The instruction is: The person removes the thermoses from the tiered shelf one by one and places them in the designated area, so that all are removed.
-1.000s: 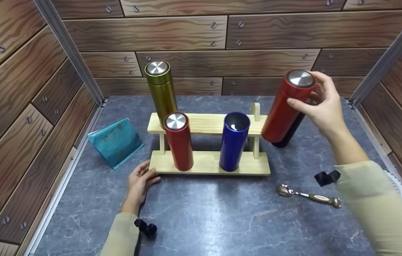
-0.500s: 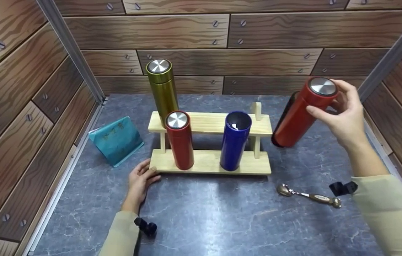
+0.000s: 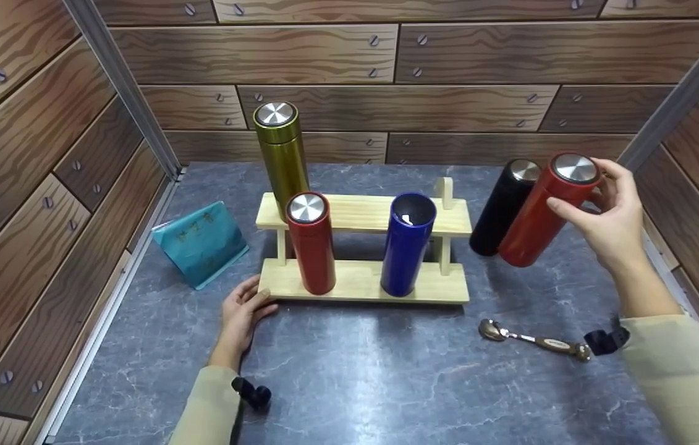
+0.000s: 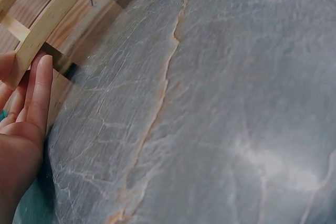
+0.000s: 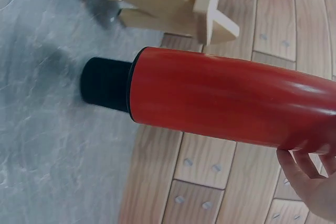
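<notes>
My right hand (image 3: 611, 224) grips a red thermos (image 3: 541, 216) near its silver lid, at the right of the wooden rack. Just left of it stands a black thermos (image 3: 504, 207); in the right wrist view the held red thermos (image 5: 226, 100) partly covers it. Whether the held thermos's base touches the table I cannot tell. Over at the rack's front left corner, my left hand (image 3: 241, 315) pinches the lower board of the two-tier wooden rack (image 3: 358, 281), thumb above and fingers below. On that board stand a smaller red thermos (image 3: 313, 253) and a blue thermos without lid (image 3: 406, 253).
A gold thermos (image 3: 284, 164) stands on the rack's upper board at the left. To the left of the rack is a teal pouch (image 3: 202, 244). A metal scoop with a brown handle (image 3: 534, 340) lies at the front right. Wood-patterned walls (image 3: 318, 55) enclose the table.
My right hand has carried the red thermos right and down, away from the rack's right end past the black thermos, which now shows more fully. My left hand stays at the rack.
</notes>
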Motion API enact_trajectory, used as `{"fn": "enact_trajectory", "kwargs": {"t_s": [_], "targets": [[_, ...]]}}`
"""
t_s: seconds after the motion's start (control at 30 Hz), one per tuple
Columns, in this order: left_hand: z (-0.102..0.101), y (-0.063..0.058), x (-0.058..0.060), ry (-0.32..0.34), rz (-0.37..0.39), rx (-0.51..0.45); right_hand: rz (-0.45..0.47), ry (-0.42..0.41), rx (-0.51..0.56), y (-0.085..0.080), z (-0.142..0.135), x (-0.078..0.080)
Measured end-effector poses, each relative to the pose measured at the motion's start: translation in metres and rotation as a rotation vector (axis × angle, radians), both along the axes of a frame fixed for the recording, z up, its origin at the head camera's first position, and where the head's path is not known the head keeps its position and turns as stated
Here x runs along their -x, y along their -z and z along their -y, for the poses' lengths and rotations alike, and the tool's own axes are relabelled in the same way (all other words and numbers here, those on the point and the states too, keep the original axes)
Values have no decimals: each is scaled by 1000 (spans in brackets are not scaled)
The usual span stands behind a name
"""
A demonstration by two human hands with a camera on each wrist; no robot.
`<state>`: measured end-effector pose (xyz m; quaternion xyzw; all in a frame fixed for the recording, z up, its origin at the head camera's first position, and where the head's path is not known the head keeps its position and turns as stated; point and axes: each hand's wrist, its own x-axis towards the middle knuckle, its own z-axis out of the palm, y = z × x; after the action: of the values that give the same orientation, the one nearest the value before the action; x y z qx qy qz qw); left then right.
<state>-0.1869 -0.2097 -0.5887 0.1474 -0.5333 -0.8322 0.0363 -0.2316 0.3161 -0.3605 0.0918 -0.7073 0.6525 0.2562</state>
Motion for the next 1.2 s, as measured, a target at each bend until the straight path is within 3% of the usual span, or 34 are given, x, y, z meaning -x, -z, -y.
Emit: {"fn": "enact_trajectory", "kwargs": {"t_s": [0.47,1.03,1.2], "targets": [[2,-1,0,-4,-17,5,50,129,1,32,-38,26],[0,-2,2,-10,14,-6,203,287,75,65,-44,50],[-1,-1,2,-15,14,-9,210,310,94,72,-44,55]]}}
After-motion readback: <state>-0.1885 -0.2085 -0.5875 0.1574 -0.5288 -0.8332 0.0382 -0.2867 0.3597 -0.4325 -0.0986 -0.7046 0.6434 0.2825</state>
